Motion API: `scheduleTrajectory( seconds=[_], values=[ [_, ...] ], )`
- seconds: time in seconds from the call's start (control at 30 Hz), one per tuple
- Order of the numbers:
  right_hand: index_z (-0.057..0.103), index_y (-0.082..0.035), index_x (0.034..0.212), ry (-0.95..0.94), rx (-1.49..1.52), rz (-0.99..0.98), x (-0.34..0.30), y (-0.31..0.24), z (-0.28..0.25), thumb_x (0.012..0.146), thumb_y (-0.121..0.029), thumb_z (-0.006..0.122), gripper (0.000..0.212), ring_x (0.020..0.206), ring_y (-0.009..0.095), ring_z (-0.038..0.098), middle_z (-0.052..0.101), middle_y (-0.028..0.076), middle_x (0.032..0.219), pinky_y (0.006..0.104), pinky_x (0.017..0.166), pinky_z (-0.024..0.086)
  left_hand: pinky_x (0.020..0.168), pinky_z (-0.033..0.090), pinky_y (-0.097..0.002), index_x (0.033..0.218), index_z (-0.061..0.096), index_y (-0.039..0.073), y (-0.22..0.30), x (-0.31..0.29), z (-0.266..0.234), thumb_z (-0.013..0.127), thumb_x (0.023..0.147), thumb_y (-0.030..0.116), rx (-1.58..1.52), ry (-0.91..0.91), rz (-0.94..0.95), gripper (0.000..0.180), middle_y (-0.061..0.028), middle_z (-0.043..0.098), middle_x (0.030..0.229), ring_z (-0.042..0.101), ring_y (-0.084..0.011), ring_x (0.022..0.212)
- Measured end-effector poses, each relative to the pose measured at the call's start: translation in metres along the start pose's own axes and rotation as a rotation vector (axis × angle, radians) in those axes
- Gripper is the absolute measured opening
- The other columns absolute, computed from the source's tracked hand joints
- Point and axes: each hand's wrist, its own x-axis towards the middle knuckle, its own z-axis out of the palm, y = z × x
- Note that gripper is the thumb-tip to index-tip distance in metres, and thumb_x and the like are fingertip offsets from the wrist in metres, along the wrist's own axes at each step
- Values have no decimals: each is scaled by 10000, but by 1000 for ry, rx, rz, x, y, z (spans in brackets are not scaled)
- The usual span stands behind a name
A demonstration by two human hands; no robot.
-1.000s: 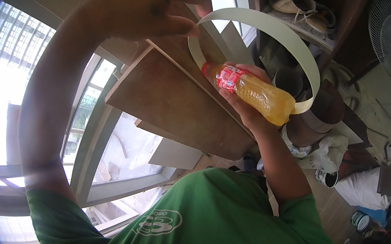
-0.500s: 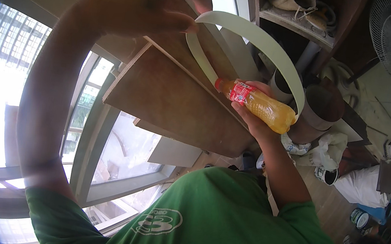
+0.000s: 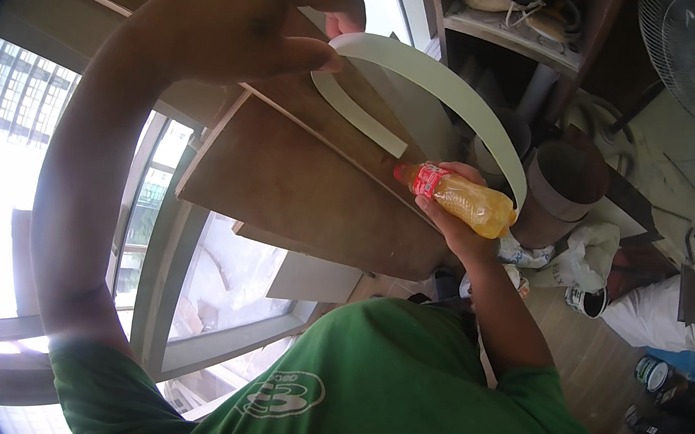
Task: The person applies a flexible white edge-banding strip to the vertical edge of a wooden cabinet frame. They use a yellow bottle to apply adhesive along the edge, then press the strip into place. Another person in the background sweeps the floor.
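Observation:
At the upper left my raised left hand (image 3: 245, 28) pinches a pale, flexible strip (image 3: 436, 74) between thumb and fingers. From there the strip bends into a wide loop. Its free end hangs a little up and left of the cap of a plastic bottle (image 3: 463, 202). The strip's other side curves down to the bottle's base, where its end is hidden. My right hand (image 3: 461, 235) is wrapped around the bottle, which lies tilted with its red cap to the left. The bottle has a red label and looks yellow-orange.
Large brown boards (image 3: 308, 185) lean beneath the strip, beside bright windows (image 3: 230, 276). A shelf (image 3: 520, 42) holding shoes and a fan (image 3: 693, 61) stand at the far right. Below them are a round container (image 3: 564, 188), white sacks (image 3: 651, 314) and cans (image 3: 652, 373) on the floor.
The strip's free end has come away from the bottle's cap, leaving a small gap. The bottle stays in my right hand, the strip in my left. The view has shifted slightly.

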Motion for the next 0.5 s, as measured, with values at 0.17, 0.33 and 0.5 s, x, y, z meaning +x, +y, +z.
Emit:
scheduleTrajectory(
  seconds=[0.17,0.33,0.5],
  values=[
    [568,-40,1199,-62,-158,18,-21,5,-19,800,-85,815,472,1063,160,621,654,71,1117,309,929,495,890,499,-397,949,670,53,10,-4,-1,760,694,58,40,26,8,271,-76,584,936,599,-255,958],
    [602,-38,1149,-52,-292,44,-46,53,-47,752,-151,851,482,963,199,662,674,80,1043,324,852,519,897,496,-391,922,667,66,48,4,-12,805,677,77,285,25,77,282,-64,578,929,584,-248,983],
    [667,-58,1064,-121,-509,-49,-50,46,-33,730,-250,850,426,832,306,673,683,128,943,386,716,528,921,488,-371,832,664,88,103,-4,-44,810,692,126,432,-115,63,206,-28,601,897,578,-211,952]
  ],
)
